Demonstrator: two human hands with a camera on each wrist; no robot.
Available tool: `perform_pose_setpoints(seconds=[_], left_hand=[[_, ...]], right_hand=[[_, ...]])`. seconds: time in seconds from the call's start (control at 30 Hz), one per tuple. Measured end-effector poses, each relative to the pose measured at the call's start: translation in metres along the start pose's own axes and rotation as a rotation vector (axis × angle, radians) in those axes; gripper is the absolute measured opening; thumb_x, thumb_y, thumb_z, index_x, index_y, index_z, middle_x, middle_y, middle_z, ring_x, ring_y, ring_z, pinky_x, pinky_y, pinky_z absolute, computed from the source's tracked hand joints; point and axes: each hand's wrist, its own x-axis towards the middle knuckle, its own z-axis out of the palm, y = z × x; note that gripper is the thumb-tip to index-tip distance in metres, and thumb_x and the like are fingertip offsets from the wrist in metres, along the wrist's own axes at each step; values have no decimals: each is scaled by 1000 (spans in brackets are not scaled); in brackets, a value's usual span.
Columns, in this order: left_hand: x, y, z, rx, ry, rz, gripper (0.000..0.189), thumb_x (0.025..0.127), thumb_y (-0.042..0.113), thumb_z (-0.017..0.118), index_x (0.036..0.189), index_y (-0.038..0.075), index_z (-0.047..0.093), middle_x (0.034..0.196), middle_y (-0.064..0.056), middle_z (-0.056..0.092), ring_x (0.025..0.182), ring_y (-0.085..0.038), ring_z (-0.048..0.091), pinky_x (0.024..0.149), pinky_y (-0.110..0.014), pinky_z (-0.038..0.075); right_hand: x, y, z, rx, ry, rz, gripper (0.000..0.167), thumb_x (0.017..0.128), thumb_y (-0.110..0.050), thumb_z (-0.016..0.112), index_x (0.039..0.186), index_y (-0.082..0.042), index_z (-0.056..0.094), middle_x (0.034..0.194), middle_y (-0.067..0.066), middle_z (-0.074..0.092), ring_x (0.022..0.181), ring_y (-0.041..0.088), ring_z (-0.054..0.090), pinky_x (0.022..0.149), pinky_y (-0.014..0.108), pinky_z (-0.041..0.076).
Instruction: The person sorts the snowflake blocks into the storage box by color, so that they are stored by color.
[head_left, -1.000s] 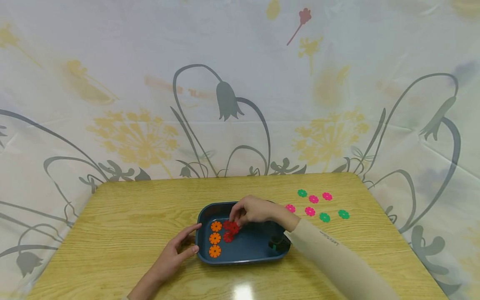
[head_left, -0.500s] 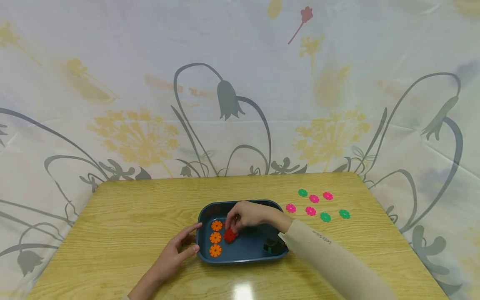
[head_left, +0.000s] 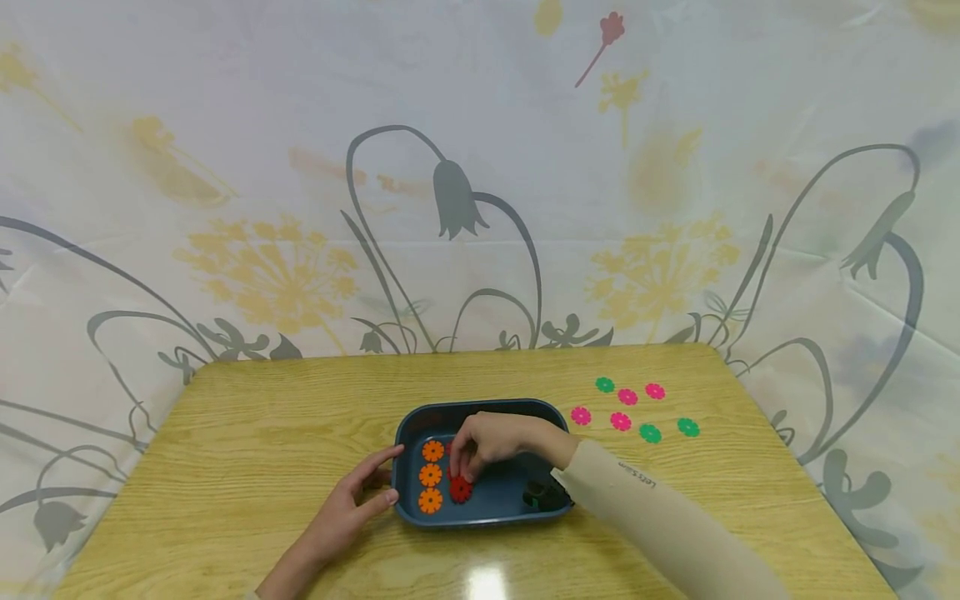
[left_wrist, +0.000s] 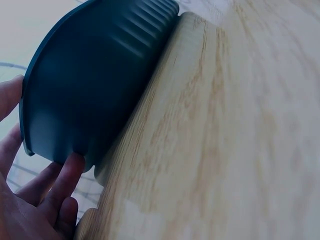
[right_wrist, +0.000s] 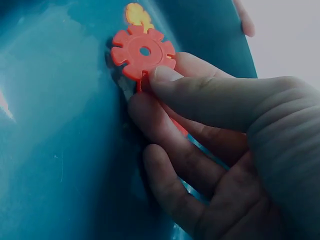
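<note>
A dark blue tray (head_left: pixel 525 410) sits on the wooden table. Three orange discs (head_left: pixel 430 475) lie in a row along its left side. My right hand (head_left: pixel 480 446) reaches into the tray, fingertips down beside them. A red disc (head_left: pixel 460 490) lies flat just below those fingertips. In the right wrist view my right hand (right_wrist: pixel 200 140) pinches the edge of a second red disc (right_wrist: pixel 177 126) between its fingers, next to the flat red disc (right_wrist: pixel 143 51). My left hand (head_left: pixel 371 487) rests against the tray's left wall (left_wrist: pixel 95 85), fingers (left_wrist: pixel 67 172) touching it.
Several pink discs (head_left: pixel 620 421) and green discs (head_left: pixel 649 433) lie scattered on the table (head_left: pixel 247 433) right of the tray. A black device (head_left: pixel 543 496) sits at my right wrist over the tray's near right corner. A flowered cloth hangs behind the table.
My right hand has moved toward the tray's near side, carrying the red discs with it. One red disc now lies beside the lower orange discs. The left hand has stayed put.
</note>
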Motion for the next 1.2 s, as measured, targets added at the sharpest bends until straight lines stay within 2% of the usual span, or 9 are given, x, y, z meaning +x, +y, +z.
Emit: perform_pose_setpoints(seconds=[0.2,0.5,0.67,1.2], left_hand=[[0,1,0,9,9,-4,51,93,11,57,141,10,40,129,-16,49,106,-27,54,83,-29,44],[0,1,-1,22,9,4,50,93,11,57,141,10,41,132,-14,47,107,-25,54,83,-30,45],[0,1,0,15,9,0,50,93,12,57,140,10,41,132,-15,47,107,-26,54,84,-29,45],[1,-1,0,4,6,33,50,93,9,57,140,8,40,131,-17,47,106,-24,54,84,-29,45]], right_hand=[[2,2,2,-30,-7,9,14,79,-4,72,84,-17,72,75,-8,65,69,5,62,66,22,50],[3,1,3,-25,-16,23,15,79,-3,72,85,-17,72,78,-4,67,70,6,62,67,22,50],[3,1,4,-34,-13,11,14,80,-5,72,85,-18,72,77,-7,66,70,5,62,67,22,50],[1,-2,5,-60,-11,13,13,78,-8,74,85,-18,74,76,-11,66,69,3,60,66,21,49]])
